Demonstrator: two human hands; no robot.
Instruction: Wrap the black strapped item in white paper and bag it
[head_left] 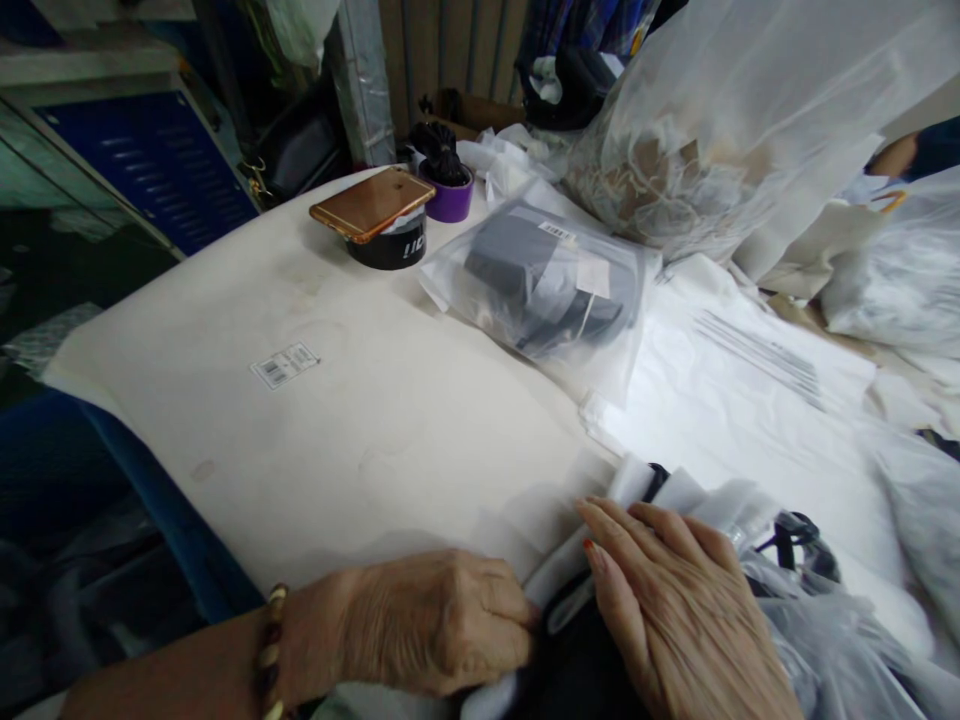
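Observation:
At the bottom edge my left hand (442, 625) is closed in a pinch on the edge of a white and clear plastic bag (652, 490) that holds a dark garment (570, 670). My right hand (675, 610) lies beside it, fingers stretched out flat, pressing on the same bag and garment. Both hands rest at the near edge of the white table (360, 420). A beaded bracelet (271, 650) is on my left wrist.
A packed dark item in a clear bag (551, 280) lies mid-table, with flat white bags (750, 390) beside it. A gold phone (373, 202) sits on a black tape roll (390, 248) near a purple cup (450, 195). Large filled plastic bags (720, 130) crowd the back right. A barcode sticker (285, 364) lies left.

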